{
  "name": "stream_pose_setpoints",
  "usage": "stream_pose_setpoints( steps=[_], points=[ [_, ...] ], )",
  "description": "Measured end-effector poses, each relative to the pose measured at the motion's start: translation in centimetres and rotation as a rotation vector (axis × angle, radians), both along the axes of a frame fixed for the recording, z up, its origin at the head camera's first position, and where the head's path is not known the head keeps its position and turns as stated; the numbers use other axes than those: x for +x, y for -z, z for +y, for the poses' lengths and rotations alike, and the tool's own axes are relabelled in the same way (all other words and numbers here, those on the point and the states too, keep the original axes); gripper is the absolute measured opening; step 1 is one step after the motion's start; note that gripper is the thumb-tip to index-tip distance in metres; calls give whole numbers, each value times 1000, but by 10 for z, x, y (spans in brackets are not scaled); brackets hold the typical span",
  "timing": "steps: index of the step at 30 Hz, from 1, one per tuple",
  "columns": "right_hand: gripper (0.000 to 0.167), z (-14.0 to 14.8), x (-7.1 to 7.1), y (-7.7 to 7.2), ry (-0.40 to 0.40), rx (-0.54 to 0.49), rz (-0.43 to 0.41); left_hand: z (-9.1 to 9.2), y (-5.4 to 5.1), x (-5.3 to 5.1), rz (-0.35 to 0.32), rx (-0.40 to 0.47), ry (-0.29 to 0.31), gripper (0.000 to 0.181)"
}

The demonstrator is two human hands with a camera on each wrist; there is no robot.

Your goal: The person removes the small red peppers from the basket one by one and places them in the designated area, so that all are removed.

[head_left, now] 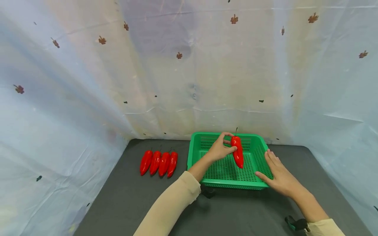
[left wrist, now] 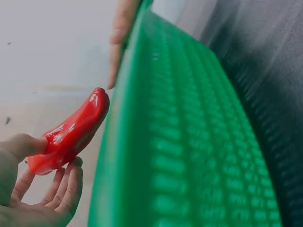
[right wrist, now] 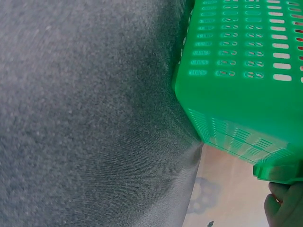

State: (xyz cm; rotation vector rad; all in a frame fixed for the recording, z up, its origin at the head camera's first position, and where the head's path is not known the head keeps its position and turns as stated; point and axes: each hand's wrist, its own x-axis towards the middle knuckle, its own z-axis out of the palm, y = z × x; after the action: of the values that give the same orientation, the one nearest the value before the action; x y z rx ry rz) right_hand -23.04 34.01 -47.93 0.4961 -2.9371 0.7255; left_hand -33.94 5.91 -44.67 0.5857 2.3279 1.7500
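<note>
A glossy red chili pepper [head_left: 238, 153] with a thin dark stem hangs above the green plastic basket [head_left: 233, 184], tip downward. My left hand [head_left: 219, 149] pinches it near its stem end between thumb and fingers, as the left wrist view also shows with the pepper [left wrist: 71, 135] beyond the basket's near wall [left wrist: 180, 123]. My right hand [head_left: 280, 177] rests at the basket's right rim with its fingers extended. In the right wrist view only part of that hand [right wrist: 288, 208] appears, at the basket's rim [right wrist: 279, 172]. The basket's perforated floor [head_left: 251, 167] is visible below the pepper.
Several more red peppers [head_left: 159, 163] lie side by side on the dark grey table [head_left: 124, 203], left of the basket. A pale plastic sheet [head_left: 189, 78] with brown leaf-like marks hangs behind the table and along its sides.
</note>
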Motion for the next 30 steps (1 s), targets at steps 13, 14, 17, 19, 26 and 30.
stream_pose_setpoints(
  steps=[13,14,17,19,26,30],
  points=[
    [101,2,2,-2,0,7,-12,-62,-18,5,-4,160,78,56],
    [102,3,2,-2,1,7,-10,-66,-19,6,-1,160,82,56],
    [102,3,2,-3,1,6,-6,-80,-22,8,9,154,89,57],
    [102,2,2,-2,-1,3,-6,-91,-24,10,17,144,91,57],
    [102,1,1,-2,-5,2,-9,-126,-32,16,71,124,85,59],
    [102,-1,1,-3,-5,0,-6,-147,-33,17,74,126,71,60]
  ],
)
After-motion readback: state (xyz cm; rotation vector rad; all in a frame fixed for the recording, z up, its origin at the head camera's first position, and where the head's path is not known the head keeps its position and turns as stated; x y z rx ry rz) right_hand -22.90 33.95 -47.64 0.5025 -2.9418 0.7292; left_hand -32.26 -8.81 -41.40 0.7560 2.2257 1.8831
